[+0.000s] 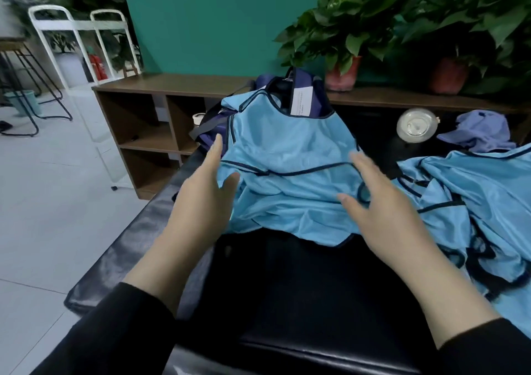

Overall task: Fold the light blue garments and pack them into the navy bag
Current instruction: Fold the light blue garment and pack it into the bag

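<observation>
Black sleeves frame the bottom of my view, and from them both forearms reach out over the dark padded bench (287, 288) toward twelve o'clock. My left hand (207, 185) is spread, fingers straight, its tips lying against the left edge of the light blue vest (287, 150) at about eleven o'clock; my right hand (382, 202) is also spread with relaxed fingers, over the vest's right side at one o'clock, and I cannot tell whether it presses the cloth or hovers just above. The vest lies rumpled with its top draped onto the open navy bag (304, 93), which sits behind it at twelve. More light blue garments (474, 196) are heaped at three o'clock, touching the vest. I judge the fold is only starting, so to do it well I would first draw the vest back off the bag onto bare bench, smooth it flat with both palms moving outward, line up the dark-trimmed edges, then fold side to side. Thin slippery cloth like this will likely slide, so one palm should pin while the other folds.
</observation>
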